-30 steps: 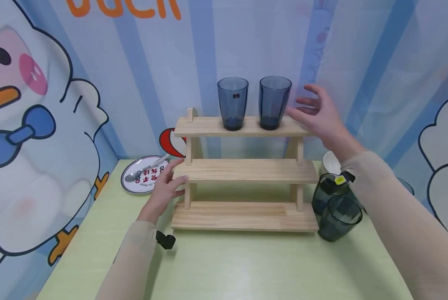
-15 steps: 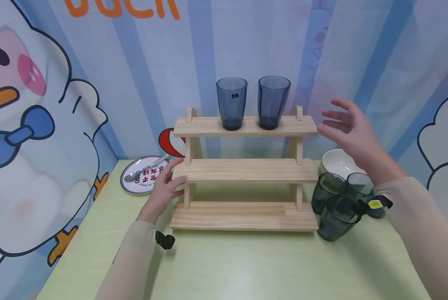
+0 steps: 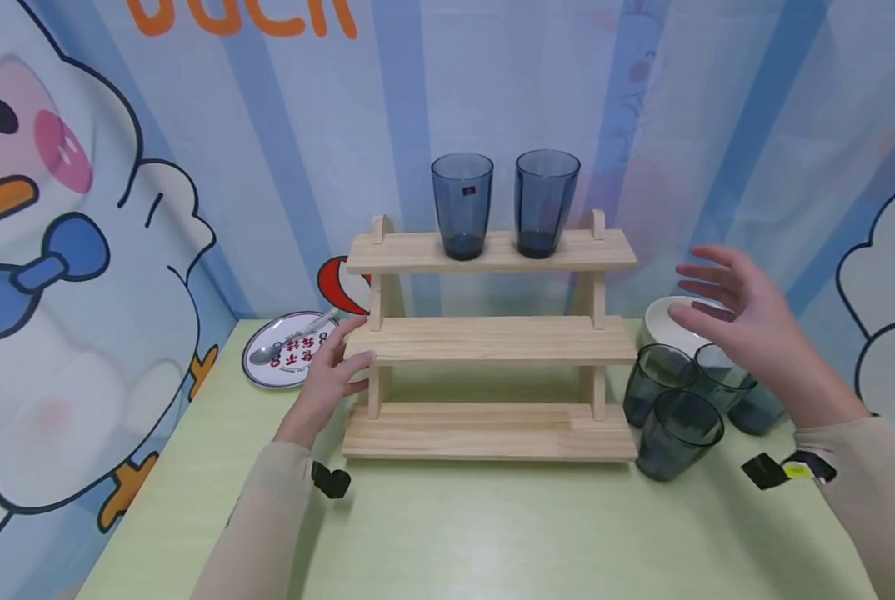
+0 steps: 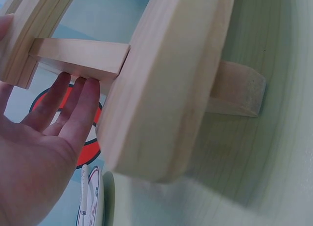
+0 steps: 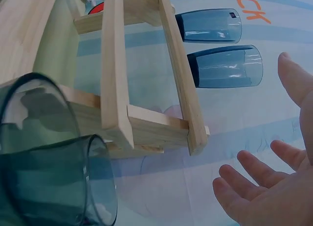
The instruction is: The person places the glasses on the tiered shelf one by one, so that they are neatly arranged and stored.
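A three-tier wooden display rack stands on the table. My left hand grips its left end; in the left wrist view, fingertips touch a support and the thumb lies at the shelf edge. Two blue-tinted drinking glasses, a left one with a small dark label and a right one, stand upright on the top tier. Holding nothing, my right hand hovers at the right with its fingers spread. Under it several more tinted glasses stand clustered beside the rack, partly hidden by the hand.
Behind those glasses sits a white bowl. On the left of the rack lies a patterned plate with a spoon across it. A printed curtain closes off the back. The pale green table runs toward me.
My right hand has moved away from the right glass on the top tier, going right and down over the clustered glasses. The left hand stays at the rack.
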Demonstrator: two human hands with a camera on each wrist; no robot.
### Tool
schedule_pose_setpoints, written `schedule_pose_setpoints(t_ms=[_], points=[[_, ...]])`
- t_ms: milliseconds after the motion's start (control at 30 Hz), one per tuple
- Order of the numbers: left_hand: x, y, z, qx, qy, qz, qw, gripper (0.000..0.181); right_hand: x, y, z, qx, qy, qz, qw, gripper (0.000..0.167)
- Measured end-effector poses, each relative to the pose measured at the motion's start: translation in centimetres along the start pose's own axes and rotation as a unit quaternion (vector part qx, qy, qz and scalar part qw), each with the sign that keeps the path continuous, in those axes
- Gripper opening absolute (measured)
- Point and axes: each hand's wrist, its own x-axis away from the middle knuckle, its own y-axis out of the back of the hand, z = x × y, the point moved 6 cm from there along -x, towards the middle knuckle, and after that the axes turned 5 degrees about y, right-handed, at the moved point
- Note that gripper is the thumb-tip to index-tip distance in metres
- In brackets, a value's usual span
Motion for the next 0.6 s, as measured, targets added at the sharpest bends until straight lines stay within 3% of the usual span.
schedule_pose_setpoints(t_ms=[300, 600], points=[[0.0, 0.1, 0.0, -0.003, 0.001, -0.008, 1.0000, 0.062, 3.6, 0.5, -0.8, 0.025, 0.040, -0.027, 0.9985, 0.081], [-0.1, 0.0, 0.0, 0.000, -0.002, -0.004, 1.0000, 0.062, 7.1, -0.2, -2.9, 0.044, 0.071, -0.036, 0.9958, 0.082]])
